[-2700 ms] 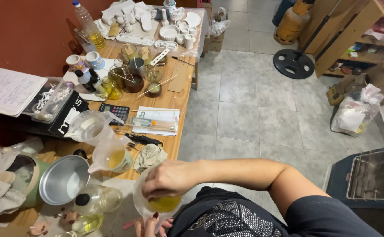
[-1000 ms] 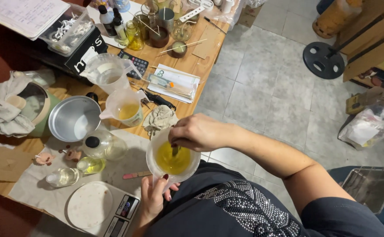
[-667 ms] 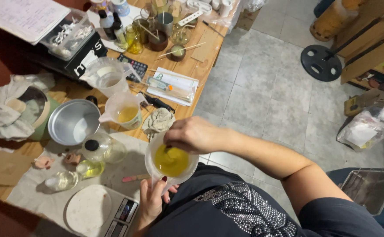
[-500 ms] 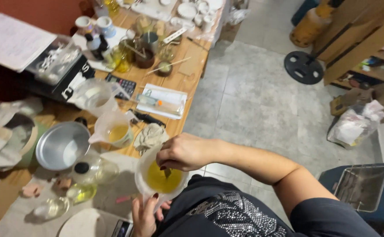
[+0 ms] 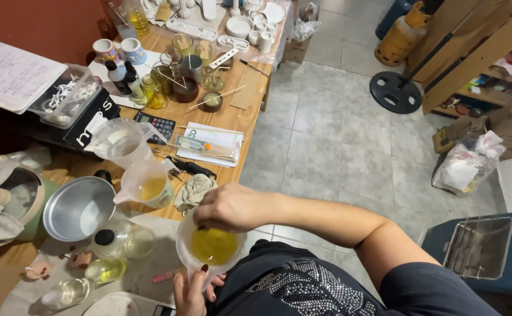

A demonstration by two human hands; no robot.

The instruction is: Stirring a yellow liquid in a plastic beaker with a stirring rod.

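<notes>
Clear plastic cup point(image 5: 209, 246), shiny metal bowl point(image 5: 79, 208), matt wood table point(image 5: 238, 114).

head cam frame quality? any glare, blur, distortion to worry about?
Head view: lighting warm and fairly even, shadows soft. Bright highlight on the round silver metal bowl; the clear plastic cup of yellow liquid reads cleanly. Right hand over the cup is slightly soft, the left hand is cut by the bottom edge. Wide-angle lens tilts the wooden table edge and floor lines.

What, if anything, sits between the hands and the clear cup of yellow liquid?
Nothing visible. The left hand grips the clear plastic cup of yellow liquid from below, and the right hand rests over its rim, fingers dipping in. Whether they hold a stirrer cannot be told.
</notes>
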